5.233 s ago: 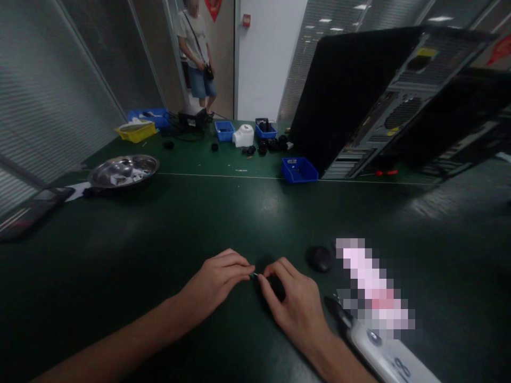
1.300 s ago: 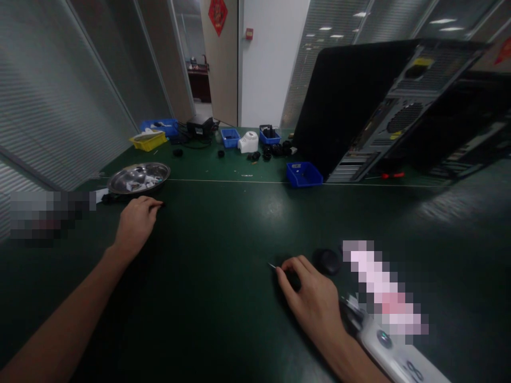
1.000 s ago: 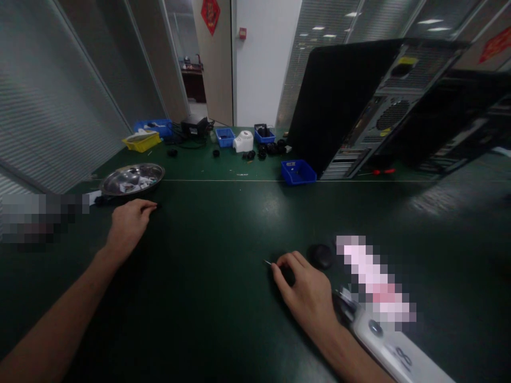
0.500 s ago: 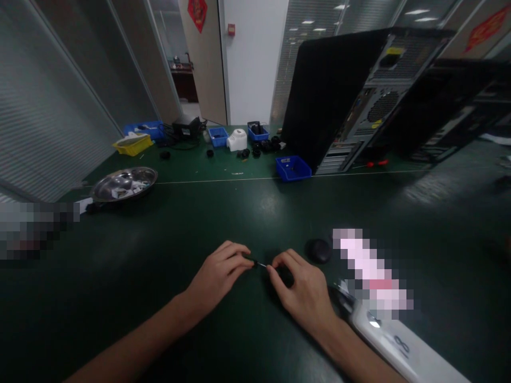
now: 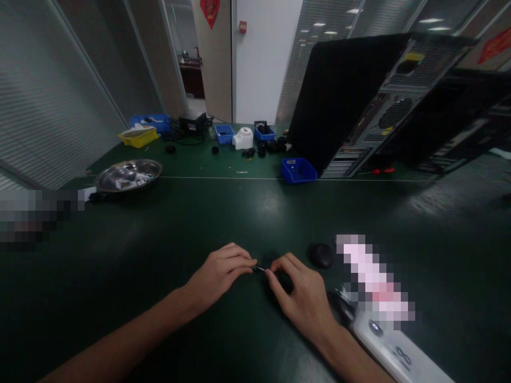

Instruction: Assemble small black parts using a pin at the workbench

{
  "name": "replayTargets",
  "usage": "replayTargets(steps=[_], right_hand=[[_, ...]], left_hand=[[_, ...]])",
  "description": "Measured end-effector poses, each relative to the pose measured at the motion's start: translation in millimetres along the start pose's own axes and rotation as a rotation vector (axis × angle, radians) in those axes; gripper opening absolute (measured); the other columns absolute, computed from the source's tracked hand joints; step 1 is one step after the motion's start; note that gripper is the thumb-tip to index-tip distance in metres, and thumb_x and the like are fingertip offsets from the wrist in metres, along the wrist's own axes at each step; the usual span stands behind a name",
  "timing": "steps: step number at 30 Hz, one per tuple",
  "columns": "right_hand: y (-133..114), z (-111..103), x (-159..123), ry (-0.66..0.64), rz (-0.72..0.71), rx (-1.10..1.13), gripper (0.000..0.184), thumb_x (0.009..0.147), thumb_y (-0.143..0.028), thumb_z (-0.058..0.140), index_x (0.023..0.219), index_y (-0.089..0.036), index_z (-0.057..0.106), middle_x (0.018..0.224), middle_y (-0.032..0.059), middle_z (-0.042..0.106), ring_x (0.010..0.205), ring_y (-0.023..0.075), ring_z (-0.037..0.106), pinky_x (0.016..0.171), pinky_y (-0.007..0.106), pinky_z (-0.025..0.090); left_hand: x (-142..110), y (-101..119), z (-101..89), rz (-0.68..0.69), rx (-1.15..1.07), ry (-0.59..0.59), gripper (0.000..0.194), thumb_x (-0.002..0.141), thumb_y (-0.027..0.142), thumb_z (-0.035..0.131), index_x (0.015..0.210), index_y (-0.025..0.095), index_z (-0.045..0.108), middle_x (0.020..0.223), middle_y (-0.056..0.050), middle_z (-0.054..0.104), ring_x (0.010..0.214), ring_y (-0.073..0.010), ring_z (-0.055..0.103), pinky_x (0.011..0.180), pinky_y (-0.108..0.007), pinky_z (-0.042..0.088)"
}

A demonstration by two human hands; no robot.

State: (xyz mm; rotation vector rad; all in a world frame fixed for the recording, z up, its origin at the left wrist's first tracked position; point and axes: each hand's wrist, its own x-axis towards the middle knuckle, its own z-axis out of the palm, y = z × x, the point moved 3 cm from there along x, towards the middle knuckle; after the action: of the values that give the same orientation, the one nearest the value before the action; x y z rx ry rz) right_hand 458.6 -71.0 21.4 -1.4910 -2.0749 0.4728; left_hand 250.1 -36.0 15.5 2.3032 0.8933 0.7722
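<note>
On the dark green bench, our left hand (image 5: 219, 272) and right hand (image 5: 303, 298) pinch a tiny black pin-like part (image 5: 258, 269) at its ends; it looks light, stiff and easily dropped.

My bench was a dark green table (image 5: 223, 213) with a thin pale seam running across it. On it lay a steel dish (image 5: 128, 175) at far left, a small blue bin (image 5: 298, 170) beside a black computer case (image 5: 359, 101), a yellow tray (image 5: 137, 136), more blue bins (image 5: 224, 133), a white housing (image 5: 242, 138) and a round black cap (image 5: 321, 255).
</note>
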Motion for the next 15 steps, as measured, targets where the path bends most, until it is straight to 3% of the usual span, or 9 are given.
replayTargets(steps=[15], right_hand=[[-2.5, 1.5, -0.1, 0.007, -0.072, 0.004, 0.019, 0.103, -0.033, 0.052, 0.092, -0.023, 0.064, 0.091, 0.0027, 0.066, 0.078, 0.0152, 0.064, 0.07, 0.027, 0.045]], left_hand=[[-2.8, 7.7, 3.6, 0.032, -0.04, -0.053, 0.026, 0.102, 0.015, 0.053, 0.12, 0.021, 0.072, 0.114, -0.005, 0.071, 0.108, -0.017, 0.063, 0.095, -0.034, 0.054]])
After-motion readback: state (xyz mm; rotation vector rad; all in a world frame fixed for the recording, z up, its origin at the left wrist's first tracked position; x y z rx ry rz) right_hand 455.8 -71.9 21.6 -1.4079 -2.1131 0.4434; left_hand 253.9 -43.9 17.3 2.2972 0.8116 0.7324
